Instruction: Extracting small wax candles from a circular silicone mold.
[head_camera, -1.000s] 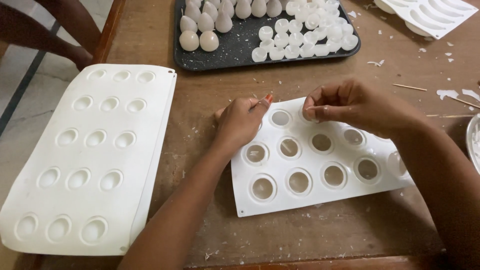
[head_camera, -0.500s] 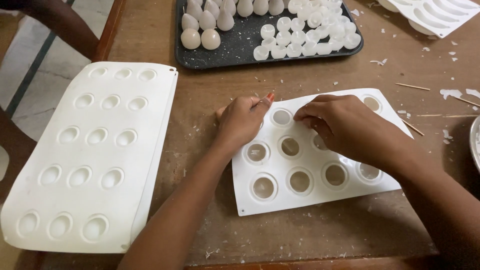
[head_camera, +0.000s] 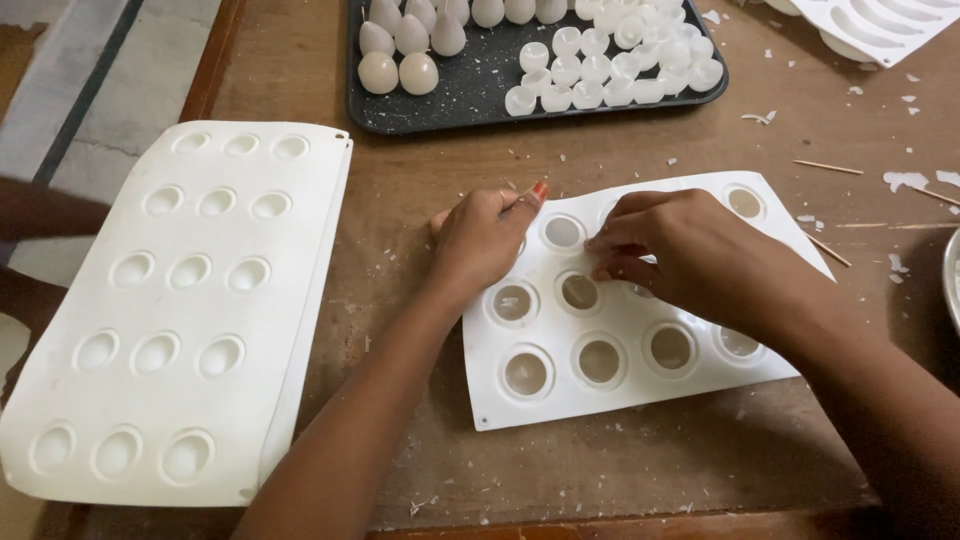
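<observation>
A white silicone mould (head_camera: 620, 390) with round cavities lies on the brown table in front of me. My left hand (head_camera: 482, 240) presses down on the mould's upper left corner, fingers curled, thumb on the rim. My right hand (head_camera: 690, 255) rests over the middle of the mould with its fingertips pinching at a cavity near the centre. What lies under those fingertips is hidden. Several cavities hold pale round pieces.
A larger white mould (head_camera: 170, 310) with oval cavities lies at the left. A dark tray (head_camera: 470, 95) at the back holds egg-shaped pieces and small white cups. Another white mould (head_camera: 880, 25) sits at the far right corner. Thin sticks (head_camera: 828, 167) and white flakes lie about.
My right hand has moved down and left from the mould's upper edge to a central cavity. My left hand has stayed on the corner.
</observation>
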